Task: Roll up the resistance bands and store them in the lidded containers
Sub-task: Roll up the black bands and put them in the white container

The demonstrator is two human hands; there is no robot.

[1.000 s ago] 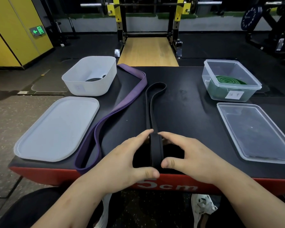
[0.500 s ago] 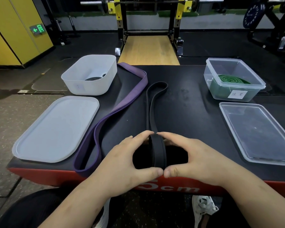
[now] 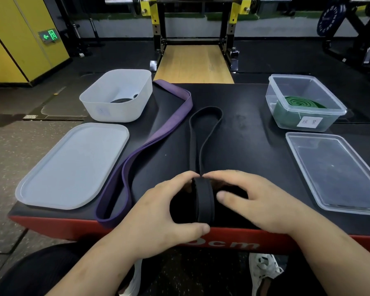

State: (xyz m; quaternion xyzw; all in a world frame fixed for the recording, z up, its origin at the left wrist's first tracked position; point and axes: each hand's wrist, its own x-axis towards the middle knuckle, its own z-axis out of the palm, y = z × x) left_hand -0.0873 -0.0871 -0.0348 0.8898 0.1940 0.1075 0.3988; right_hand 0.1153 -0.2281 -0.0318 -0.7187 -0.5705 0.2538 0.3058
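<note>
A black resistance band [image 3: 203, 197] is partly rolled at the near edge of the black platform [image 3: 244, 146]; its loose loop stretches away from me. My left hand [image 3: 165, 214] and my right hand [image 3: 254, 201] clasp the roll from either side, fingertips meeting at its top. A purple band [image 3: 158, 137] lies unrolled to the left. At the far left, a white container [image 3: 115, 97] holds a dark rolled band. On the far right, a clear container [image 3: 303, 101] holds a green rolled band.
A white lid [image 3: 73, 165] lies at the near left and a clear lid [image 3: 335, 171] at the near right. A yellow squat rack [image 3: 192, 9] with a wooden floor panel stands behind the platform. My shoe [image 3: 265, 272] shows below the red edge.
The roll has grown and turned a little away from me, and the loose loop is shorter. My right thumb has lifted off the roll's near side.
</note>
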